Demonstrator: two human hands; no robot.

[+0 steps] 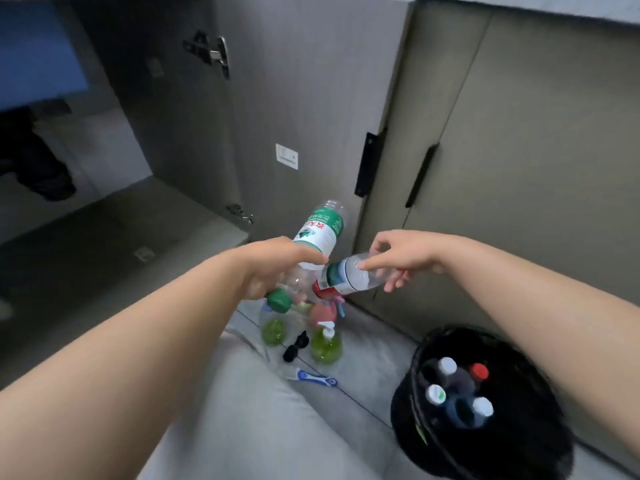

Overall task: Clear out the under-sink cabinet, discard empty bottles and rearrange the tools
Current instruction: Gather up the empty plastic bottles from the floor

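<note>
With the left hand (277, 268) gripping a green-capped bottle (317, 233) and the right hand (398, 259) pinching a second bottle (346, 277) just beside it, both look empty — best swung right and down, over the bin (485, 455), and dropped cap-first.

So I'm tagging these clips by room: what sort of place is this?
Most likely a home kitchen, at floor level by the base cabinets. An open cabinet door shows its hinge, a lined bin holds capped bottles, and soap bottles stand on the tiled floor.
</note>
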